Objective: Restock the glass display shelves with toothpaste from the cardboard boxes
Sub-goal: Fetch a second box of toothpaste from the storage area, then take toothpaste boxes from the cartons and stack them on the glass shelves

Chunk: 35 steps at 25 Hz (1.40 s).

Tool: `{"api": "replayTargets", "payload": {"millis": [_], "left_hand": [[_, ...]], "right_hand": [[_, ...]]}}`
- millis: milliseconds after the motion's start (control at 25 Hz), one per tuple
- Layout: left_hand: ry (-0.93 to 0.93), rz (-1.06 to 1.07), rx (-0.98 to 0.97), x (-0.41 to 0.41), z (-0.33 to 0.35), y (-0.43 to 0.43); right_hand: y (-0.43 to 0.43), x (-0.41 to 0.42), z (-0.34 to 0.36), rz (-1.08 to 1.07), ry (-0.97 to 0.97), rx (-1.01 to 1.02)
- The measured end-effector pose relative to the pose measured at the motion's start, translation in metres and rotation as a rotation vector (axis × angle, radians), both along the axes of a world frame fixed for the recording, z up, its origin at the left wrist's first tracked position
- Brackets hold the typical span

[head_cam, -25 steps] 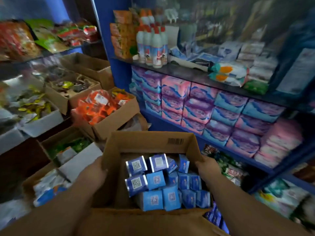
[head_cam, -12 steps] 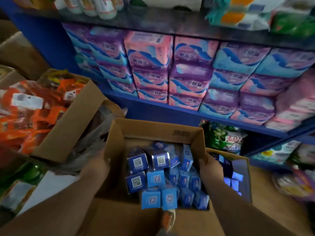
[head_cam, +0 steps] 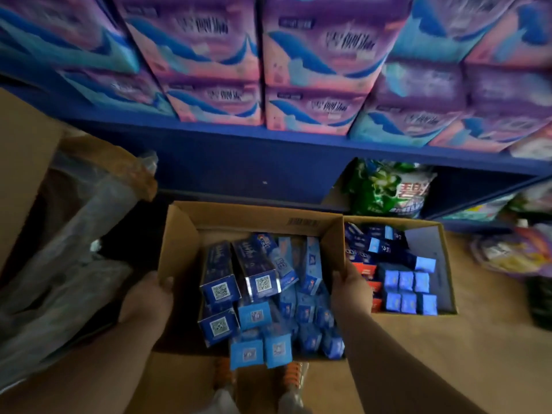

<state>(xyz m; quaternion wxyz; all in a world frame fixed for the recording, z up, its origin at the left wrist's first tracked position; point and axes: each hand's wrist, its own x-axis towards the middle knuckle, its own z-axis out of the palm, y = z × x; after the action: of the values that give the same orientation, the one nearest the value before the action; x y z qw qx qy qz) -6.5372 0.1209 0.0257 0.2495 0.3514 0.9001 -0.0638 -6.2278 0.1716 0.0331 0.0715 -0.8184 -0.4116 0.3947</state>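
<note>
The open cardboard box (head_cam: pixel 254 216) sits low in front of the blue shelf (head_cam: pixel 268 135), centred between both forearms. It is filled with toothpaste cartons (head_cam: pixel 257 276): dark blue ones lie at the left and light blue ones stand on end at the right and near side. The left hand (head_cam: pixel 146 297) grips the box's left wall, its thumb hooked over the rim and its fingers (head_cam: pixel 165 283) clenched on the cardboard. The right hand (head_cam: pixel 352 291) grips the right wall in the same manner. Whether the box rests on the floor or is held just above it cannot be told. A second box (head_cam: pixel 412 223) of blue cartons stands touching the first on its right side. Stacked tissue packs (head_cam: pixel 203 49) fill the shelf above. A green bag (head_cam: pixel 379 186) stands under the shelf, behind the second box. Clear plastic wrap (head_cam: pixel 68 249) lies to the left.
</note>
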Motion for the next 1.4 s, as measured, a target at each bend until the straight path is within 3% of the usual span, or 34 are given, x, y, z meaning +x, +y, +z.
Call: {"api": "replayTargets", "payload": {"millis": [360, 560, 1000, 1080, 1280, 1400], "left_hand": [[-0.085, 0.29, -0.027, -0.028, -0.1, -0.008], [-0.1, 0.275, 0.018, -0.043, -0.115, -0.002], [-0.123, 0.386, 0.013, -0.049, -0.22, 0.03], [-0.128, 0.362, -0.03, -0.05, -0.232, 0.036], [-0.32, 0.397, 0.008, -0.033, -0.232, 0.043], [-0.37, 0.419, 0.021, -0.016, -0.214, 0.041]], "right_hand": [[0.002, -0.042, -0.085, -0.049, -0.029, 0.006], [-0.002, -0.053, -0.117, -0.133, 0.008, -0.052], [0.017, -0.062, -0.205, -0.215, -0.043, -0.049], [0.02, -0.064, -0.214, -0.181, -0.026, -0.044], [0.023, -0.073, -0.216, 0.169, -0.025, -0.119], [0.006, -0.075, -0.203, 0.177, 0.06, -0.153]]}}
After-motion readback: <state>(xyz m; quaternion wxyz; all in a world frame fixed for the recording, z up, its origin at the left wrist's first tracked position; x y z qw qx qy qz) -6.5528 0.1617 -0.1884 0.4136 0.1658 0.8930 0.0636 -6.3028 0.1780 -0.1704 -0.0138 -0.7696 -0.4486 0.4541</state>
